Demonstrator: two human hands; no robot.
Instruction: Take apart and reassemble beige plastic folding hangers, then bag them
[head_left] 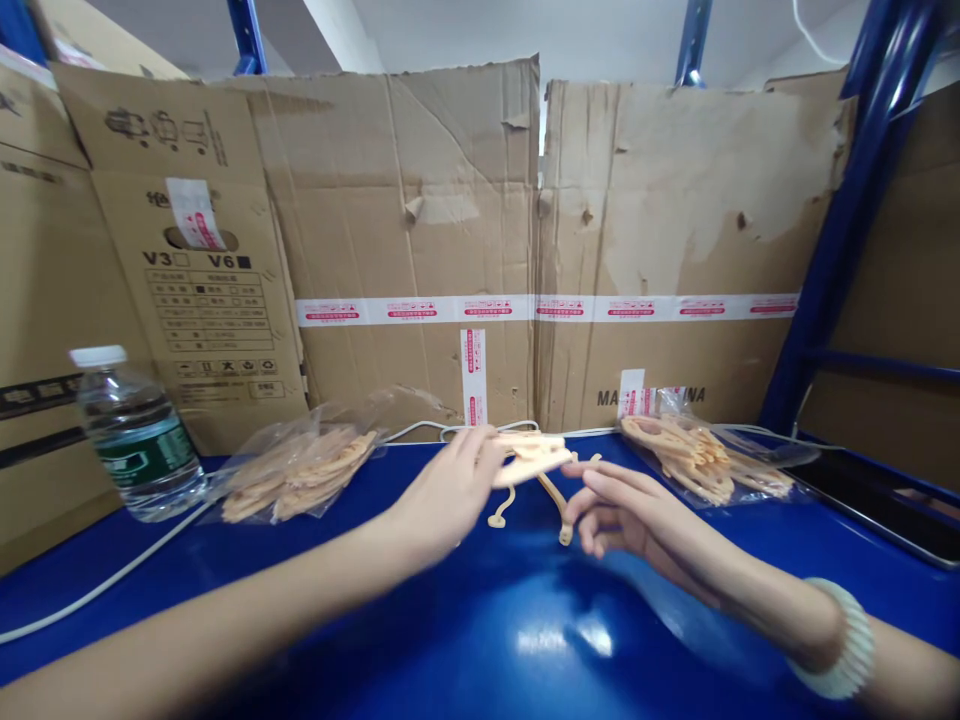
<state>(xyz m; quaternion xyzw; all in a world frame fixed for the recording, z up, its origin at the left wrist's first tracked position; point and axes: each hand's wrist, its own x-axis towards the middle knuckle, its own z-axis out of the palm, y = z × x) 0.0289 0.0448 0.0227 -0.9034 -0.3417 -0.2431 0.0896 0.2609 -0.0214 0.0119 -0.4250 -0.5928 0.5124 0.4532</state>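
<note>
- The left hand (450, 490) grips a beige piece (532, 458) above the blue table (450, 620); a weak pinch could let it tip or drop.
- The right hand (619, 510) is just beside the piece's end, fingers curled; I cannot tell whether it holds anything.
- A curved part (554, 497) shows below, near those fingers; a low sweep could snag it.
- The cable (112, 577) runs close by the bottle (146, 440); a forearm pulling it could jostle both.
</note>
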